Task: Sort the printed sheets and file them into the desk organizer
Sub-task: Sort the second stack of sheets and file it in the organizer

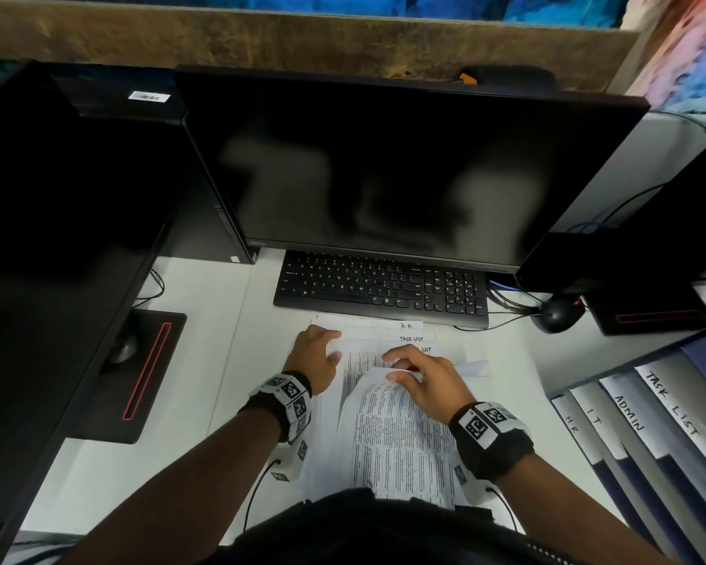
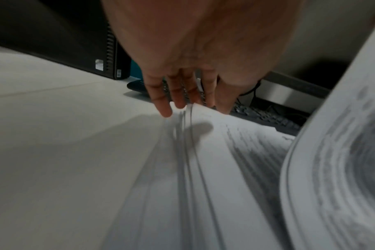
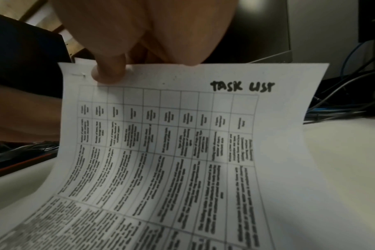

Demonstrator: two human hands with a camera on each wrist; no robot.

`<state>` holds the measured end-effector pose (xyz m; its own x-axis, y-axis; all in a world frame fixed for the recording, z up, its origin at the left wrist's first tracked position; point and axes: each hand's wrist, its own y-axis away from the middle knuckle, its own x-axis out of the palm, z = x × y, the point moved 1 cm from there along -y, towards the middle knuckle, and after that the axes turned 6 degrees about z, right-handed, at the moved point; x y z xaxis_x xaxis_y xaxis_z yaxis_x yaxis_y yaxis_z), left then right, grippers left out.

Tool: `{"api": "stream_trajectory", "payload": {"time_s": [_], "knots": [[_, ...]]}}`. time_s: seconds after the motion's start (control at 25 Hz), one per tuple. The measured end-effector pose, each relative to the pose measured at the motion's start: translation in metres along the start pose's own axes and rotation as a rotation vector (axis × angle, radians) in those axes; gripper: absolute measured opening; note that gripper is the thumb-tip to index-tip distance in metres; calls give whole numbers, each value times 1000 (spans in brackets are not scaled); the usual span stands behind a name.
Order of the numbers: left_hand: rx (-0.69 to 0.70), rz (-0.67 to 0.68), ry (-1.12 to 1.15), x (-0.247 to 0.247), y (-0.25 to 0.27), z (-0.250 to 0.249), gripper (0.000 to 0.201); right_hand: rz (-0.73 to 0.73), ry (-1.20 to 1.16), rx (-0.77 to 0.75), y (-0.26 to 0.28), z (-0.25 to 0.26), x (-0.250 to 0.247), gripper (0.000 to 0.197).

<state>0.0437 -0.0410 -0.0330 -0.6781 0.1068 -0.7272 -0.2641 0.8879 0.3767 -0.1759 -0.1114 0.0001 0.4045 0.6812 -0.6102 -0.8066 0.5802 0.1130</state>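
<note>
A fanned stack of printed sheets (image 1: pixel 378 329) lies on the white desk (image 1: pixel 188 360) in front of the keyboard; hand-written headings "H.R." and "TASK LIST" show on their top edges. My left hand (image 1: pixel 323 344) rests with straight fingers (image 2: pixel 164 108) on the stack's upper left corner. My right hand (image 1: pixel 400 367) pinches the top edge of a gridded sheet (image 3: pixel 182 143) marked "TASK LIST", thumb (image 3: pixel 108 74) on its face, and holds it curled up off the stack. The desk organizer (image 1: pixel 628 413) stands at the right, its slots tabbed HR, IT, ADMIN and TASK LIST.
A black keyboard (image 1: pixel 380 289) sits just beyond the sheets under a dark monitor (image 1: pixel 404 169). A black mouse (image 1: pixel 557 316) and cables lie at the right. A second monitor's stand (image 1: pixel 139 373) and a PC tower (image 1: pixel 204 222) fill the left.
</note>
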Motion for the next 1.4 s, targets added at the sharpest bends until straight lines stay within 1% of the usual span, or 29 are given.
{"api": "stream_trajectory", "payload": {"time_s": [0.04, 0.08, 0.16, 0.24, 0.32, 0.4, 0.48, 0.56, 0.64, 0.72, 0.8, 0.92, 0.96, 1.0, 1.04, 1.08, 1.12, 1.16, 1.2, 1.24, 1.32, 1.4], "knots": [[-35, 56, -50, 4, -1, 5, 40, -10, 42, -20, 0, -1, 0, 27], [-38, 80, -88, 5, -1, 7, 43, -35, 106, -68, -1, -2, 1, 27], [8, 37, -176, 6, 2, 7, 44, -64, 197, -162, -3, -6, 5, 21], [66, -14, -233, 6, 6, 5, 42, -32, 205, -167, -4, -9, 8, 18], [97, -50, -205, 4, 8, 5, 36, -13, 206, -168, -4, -11, 11, 16], [145, -82, -149, 1, 8, 4, 25, -8, 201, -162, -4, -9, 10, 15], [171, -66, -37, -2, 7, 0, 19, -11, 175, -128, -6, -3, 6, 14], [109, -23, 134, -6, 9, -7, 22, -8, 148, -126, -7, 2, 1, 11], [65, 6, 323, -11, 13, -14, 26, -5, 151, -167, -7, 4, 0, 10], [96, 28, 453, -15, 20, -22, 24, -34, 179, -207, -8, 4, 2, 12], [154, 87, 523, -19, 24, -33, 21, -62, 183, -217, -10, 3, 6, 14], [192, 167, 603, -18, 19, -40, 15, -32, 106, -204, -10, 6, 11, 7], [203, 147, 585, -17, 15, -37, 13, -21, 81, -187, -8, 7, 11, 7], [203, 86, 501, -15, 9, -30, 14, -16, 65, -169, -6, 8, 11, 7], [179, 17, 343, -12, 3, -21, 19, -13, 63, -145, -4, 8, 10, 9], [129, -21, 155, -8, -2, -11, 26, -4, 60, -120, -2, 7, 9, 12], [57, -17, 18, -4, -5, -2, 34, 7, 62, -102, 0, 6, 7, 14], [-5, 12, -47, -1, -6, 4, 38, 18, 64, -94, 3, 6, 7, 14], [-36, 42, -69, 3, -5, 8, 40, 31, 54, -81, 5, 6, 7, 11], [-34, 52, -81, 5, -4, 11, 40, 40, 30, -62, 6, 5, 6, 6], [28, 16, -99, 6, -3, 13, 35, 46, -2, -10, 6, 8, 4, 14], [97, -36, -83, 3, -1, 12, 23, 50, 29, -4, 3, 10, 3, 16]]}}
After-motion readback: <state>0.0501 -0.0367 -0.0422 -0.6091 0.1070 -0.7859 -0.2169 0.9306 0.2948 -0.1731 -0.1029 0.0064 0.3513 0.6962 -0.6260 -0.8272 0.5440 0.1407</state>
